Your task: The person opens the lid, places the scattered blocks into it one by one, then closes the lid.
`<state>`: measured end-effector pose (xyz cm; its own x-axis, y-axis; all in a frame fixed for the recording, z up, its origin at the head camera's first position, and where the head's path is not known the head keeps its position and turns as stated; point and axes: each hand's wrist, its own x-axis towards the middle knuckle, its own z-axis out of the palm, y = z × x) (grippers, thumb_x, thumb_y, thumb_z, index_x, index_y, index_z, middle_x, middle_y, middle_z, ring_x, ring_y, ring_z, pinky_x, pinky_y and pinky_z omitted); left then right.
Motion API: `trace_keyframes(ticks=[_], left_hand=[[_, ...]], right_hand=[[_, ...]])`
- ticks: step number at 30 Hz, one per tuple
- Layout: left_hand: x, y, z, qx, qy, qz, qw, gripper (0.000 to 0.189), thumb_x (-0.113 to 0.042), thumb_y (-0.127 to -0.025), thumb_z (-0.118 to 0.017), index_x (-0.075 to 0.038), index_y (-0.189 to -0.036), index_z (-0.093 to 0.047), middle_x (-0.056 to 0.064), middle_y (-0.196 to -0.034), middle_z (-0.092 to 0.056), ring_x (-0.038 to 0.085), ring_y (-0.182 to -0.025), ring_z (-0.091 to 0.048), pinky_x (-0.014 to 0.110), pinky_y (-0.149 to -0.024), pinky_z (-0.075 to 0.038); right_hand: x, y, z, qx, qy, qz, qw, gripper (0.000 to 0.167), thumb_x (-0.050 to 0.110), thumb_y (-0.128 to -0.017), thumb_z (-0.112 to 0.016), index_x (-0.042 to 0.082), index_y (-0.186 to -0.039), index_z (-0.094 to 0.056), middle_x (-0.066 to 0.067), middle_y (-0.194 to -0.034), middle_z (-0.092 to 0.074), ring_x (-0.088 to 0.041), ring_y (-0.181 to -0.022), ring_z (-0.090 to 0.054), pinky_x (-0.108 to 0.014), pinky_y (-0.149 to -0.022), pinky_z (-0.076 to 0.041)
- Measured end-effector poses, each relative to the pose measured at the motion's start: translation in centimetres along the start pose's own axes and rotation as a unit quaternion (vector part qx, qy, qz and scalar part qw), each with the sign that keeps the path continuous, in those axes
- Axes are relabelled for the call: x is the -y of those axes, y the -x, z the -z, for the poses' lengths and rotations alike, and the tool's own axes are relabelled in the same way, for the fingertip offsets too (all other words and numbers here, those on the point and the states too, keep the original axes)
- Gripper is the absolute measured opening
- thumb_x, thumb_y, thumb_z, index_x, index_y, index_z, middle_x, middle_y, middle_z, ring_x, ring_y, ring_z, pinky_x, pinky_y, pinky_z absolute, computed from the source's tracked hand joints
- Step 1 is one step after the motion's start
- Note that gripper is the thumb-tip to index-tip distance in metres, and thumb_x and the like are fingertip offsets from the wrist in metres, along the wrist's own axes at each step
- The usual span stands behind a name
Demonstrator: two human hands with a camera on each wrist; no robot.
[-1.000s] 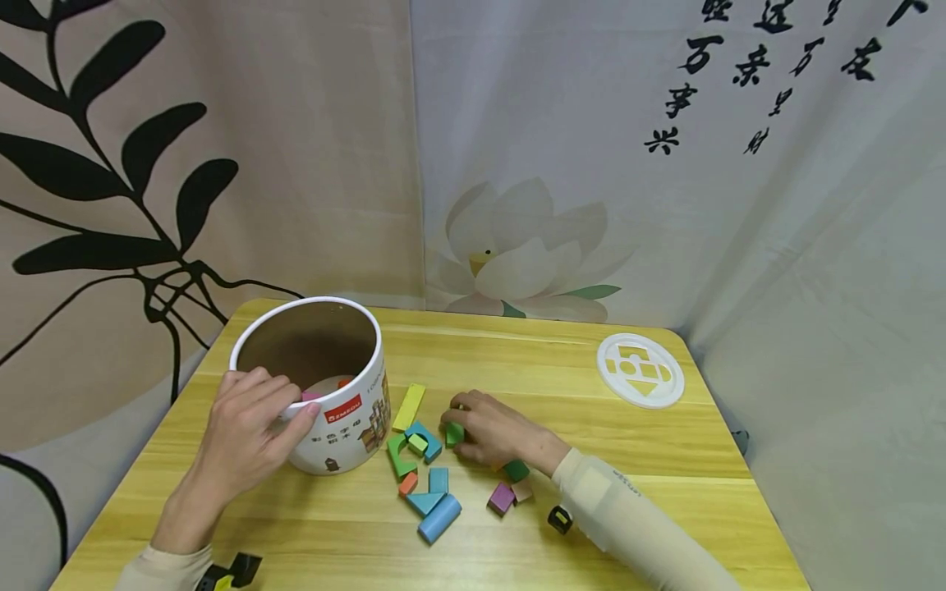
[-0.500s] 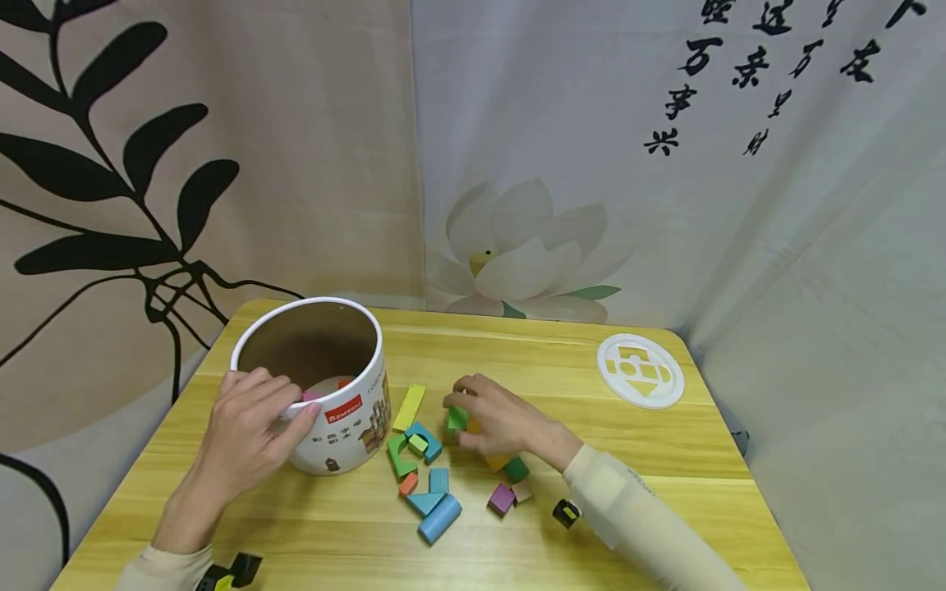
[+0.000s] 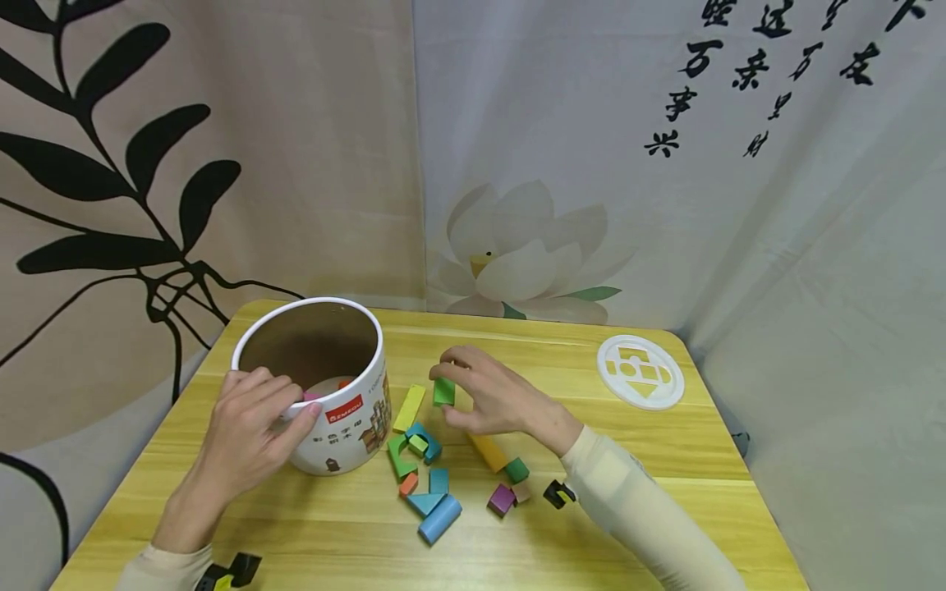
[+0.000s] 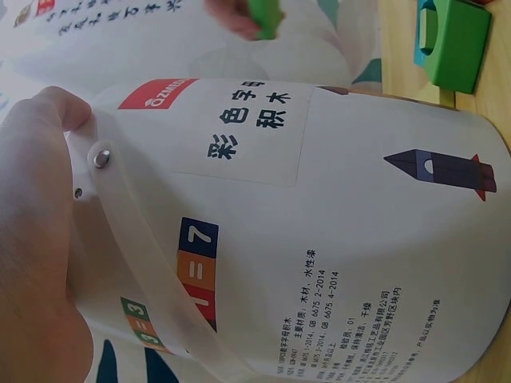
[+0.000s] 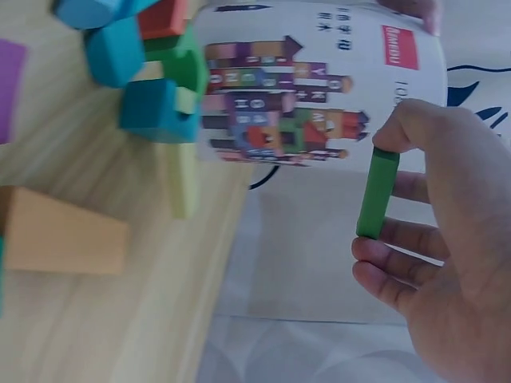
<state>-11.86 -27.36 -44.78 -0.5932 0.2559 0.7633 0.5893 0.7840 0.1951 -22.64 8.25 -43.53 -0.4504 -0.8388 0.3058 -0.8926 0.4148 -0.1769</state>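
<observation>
Under the left hand point(image 3: 259, 423), bucket rim point(image 3: 378, 338) partly out of sight

long cream sleeves point(image 3: 650, 517) are worn, each with a small black-and-yellow device point(image 3: 245, 566) beside its end.

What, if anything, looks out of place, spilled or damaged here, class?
No damage shows. The loose blocks lie at mixed angles beside the open bucket, perhaps tipped out, and the white slotted disc, possibly its lid, lies apart near the far right corner of the table.
</observation>
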Motion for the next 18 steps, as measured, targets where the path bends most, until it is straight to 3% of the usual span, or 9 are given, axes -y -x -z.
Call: trace_keyframes(ticks=[12,18], left_hand=[[0.2,-0.1,-0.4,-0.038,0.0,-0.013,0.9992,0.058,-0.057,-0.115,-0.05,-0.02,-0.071,-0.055,-0.008,-0.066,-0.054,0.015,-0.072,-0.046,0.033,-0.084,-0.028],[0.2,-0.1,-0.3,-0.024,-0.003,-0.015,0.9996,0.058,-0.057,-0.115,-0.05,-0.02,-0.071,-0.055,-0.009,-0.066,-0.052,0.015,-0.072,-0.046,0.034,-0.084,-0.027]], right_hand=[[1.7,-4.8,2.8,-0.057,0.001,0.041,0.9975,0.044,0.029,-0.097,-0.079,0.009,-0.135,-0.073,-0.01,-0.131,-0.072,-0.025,-0.118,-0.068,-0.039,-0.103,-0.06],[2.4,-7.0,3.8,-0.074,0.007,0.049,0.996,0.042,0.03,-0.098,-0.077,0.009,-0.135,-0.073,-0.009,-0.133,-0.071,-0.025,-0.123,-0.066,-0.04,-0.11,-0.057]])
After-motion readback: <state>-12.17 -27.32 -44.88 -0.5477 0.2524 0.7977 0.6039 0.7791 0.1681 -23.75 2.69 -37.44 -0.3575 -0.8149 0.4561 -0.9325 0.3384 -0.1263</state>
